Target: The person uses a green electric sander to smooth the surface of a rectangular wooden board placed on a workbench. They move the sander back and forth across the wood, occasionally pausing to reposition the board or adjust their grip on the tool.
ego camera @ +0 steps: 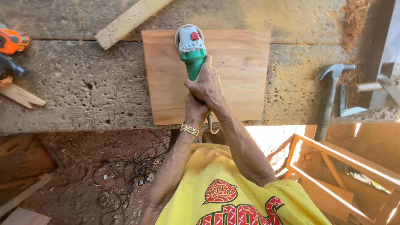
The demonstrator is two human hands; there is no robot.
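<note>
Both hands grip the green angle grinder (191, 52) by its body. Right hand (207, 83) wraps the barrel from above, fingers closed round it; left hand (196, 111) clasps the rear end just behind and below the right, also closed tight. A gold wristwatch (189, 129) sits on the left wrist.

The grinder's grey head, with a red button on top, points away from the hands and rests over the far-left part of the square wooden board (233, 71). The disc itself is hidden under the head; contact with the wood cannot be confirmed.

Handling, as a judgement: the tool looks dense and rigid, front-heavy at the head, so a two-handed hold along the barrel suits it. The plastic housing is smooth, possibly dusty, so slippery. The board looks thin, stiff and light; nothing visible clamps it to the rough workbench (75, 87), so it could shift.

Right of the hands, well apart: a claw hammer (329, 89) lying on the bench. Far left of them: an orange power tool (11, 41). Beyond the grinder head, a pale wood offcut (127, 21). Below the left forearm, tangled cable (125, 175) on the dirt floor.
</note>
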